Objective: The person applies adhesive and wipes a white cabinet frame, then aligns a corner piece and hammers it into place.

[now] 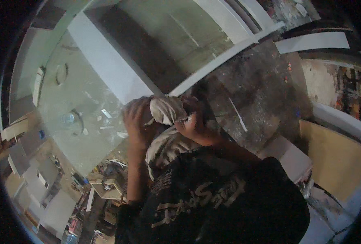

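Note:
A pale, bunched cloth (pixel 166 110) is held up in front of my body, close to the near corner of a white frame. My left hand (pixel 138 118) is closed round its left side, the fingers bent over the edge. My right hand (pixel 193 121) grips the right side, with the fingers curled into the folds. Some fingertips of both hands are hidden by the fabric. Just beyond the hands, a wide white board (pixel 107 57) and a narrow white strip (pixel 229 57) meet near the cloth.
To the left stretches a greenish-grey surface (pixel 82 150) bearing small scraps and a round, clear object (pixel 69 118). A thin white stick (pixel 238 116) lies on the stained dark floor at right. Loose panels (pixel 58 211) crowd the lower left; a tan board (pixel 335 158) lies at right.

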A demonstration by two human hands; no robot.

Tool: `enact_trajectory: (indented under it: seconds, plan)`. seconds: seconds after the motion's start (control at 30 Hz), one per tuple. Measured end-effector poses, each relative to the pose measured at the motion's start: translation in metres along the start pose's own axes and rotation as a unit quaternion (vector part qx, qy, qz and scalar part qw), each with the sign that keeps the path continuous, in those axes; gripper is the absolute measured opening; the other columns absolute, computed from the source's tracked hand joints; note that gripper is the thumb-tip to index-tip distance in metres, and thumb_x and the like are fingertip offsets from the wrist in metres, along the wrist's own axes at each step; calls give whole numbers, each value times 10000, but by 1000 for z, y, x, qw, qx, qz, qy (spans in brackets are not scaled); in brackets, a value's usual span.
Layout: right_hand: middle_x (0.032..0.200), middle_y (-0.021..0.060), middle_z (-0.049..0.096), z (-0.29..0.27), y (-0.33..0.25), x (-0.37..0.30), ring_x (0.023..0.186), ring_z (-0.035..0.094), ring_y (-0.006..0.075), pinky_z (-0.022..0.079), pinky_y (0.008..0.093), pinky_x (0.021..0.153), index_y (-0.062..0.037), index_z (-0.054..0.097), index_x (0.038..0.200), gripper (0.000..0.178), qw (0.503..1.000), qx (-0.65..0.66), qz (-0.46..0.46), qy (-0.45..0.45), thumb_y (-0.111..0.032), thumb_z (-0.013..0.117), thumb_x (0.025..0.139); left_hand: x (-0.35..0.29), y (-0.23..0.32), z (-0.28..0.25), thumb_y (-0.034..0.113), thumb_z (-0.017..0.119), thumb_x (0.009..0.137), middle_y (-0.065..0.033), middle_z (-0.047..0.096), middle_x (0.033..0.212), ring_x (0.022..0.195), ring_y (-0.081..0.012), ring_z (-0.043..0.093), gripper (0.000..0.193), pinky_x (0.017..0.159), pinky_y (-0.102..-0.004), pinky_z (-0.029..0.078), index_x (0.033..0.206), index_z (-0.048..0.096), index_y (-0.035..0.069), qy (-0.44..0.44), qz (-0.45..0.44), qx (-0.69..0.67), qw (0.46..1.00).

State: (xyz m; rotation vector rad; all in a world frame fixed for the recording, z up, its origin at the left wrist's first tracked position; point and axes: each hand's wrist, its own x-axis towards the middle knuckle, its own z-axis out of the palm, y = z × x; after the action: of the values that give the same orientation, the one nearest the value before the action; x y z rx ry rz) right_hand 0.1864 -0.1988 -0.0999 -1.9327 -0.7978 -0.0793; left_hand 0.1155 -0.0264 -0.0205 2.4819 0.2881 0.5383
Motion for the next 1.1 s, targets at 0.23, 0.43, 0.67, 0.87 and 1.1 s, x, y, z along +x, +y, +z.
enact_trajectory:
  seconds: [0.23,0.43,0.67,0.87,1.1]
  plan:
    - [1170,187,597,40,12,-27,1068,599,330,469,444,939,10,544,1193,458,996,40,-16,73,-231,668,824,15,-3,1,142,771,588,-86,651,1108,1137,-307,560,650,1030,-484,369,1215,604,117,-84,53,-48,994]
    - [1223,236,510,54,9,-25,1121,556,321,478,428,921,77,369,1226,487,981,126,-14,150,-32,661,851,38,-18,-8,198,722,652,-109,641,1134,1167,-275,553,572,1102,-473,327,1194,594,72,-147,148,-88,974]
    - [1114,174,549,44,-29,12,1010,584,256,510,376,837,55,426,1193,493,974,95,-34,203,-41,725,813,36,-30,-6,159,703,692,-129,651,1068,1059,-301,603,513,1105,-487,343,1182,594,51,-156,125,-150,968]
    - [1034,157,594,44,-17,7,943,616,262,523,371,779,44,520,1113,369,985,-5,-21,172,-55,719,818,40,-33,3,101,687,709,-113,661,987,999,-304,624,456,1085,-483,371,1154,605,53,-132,93,-186,969]
    - [1031,150,587,35,-28,17,887,619,358,502,459,816,12,551,1070,520,975,-113,-65,177,-219,827,695,46,-17,2,114,700,671,-93,668,905,952,-309,632,450,1048,-484,385,1115,633,82,-140,48,-168,975]
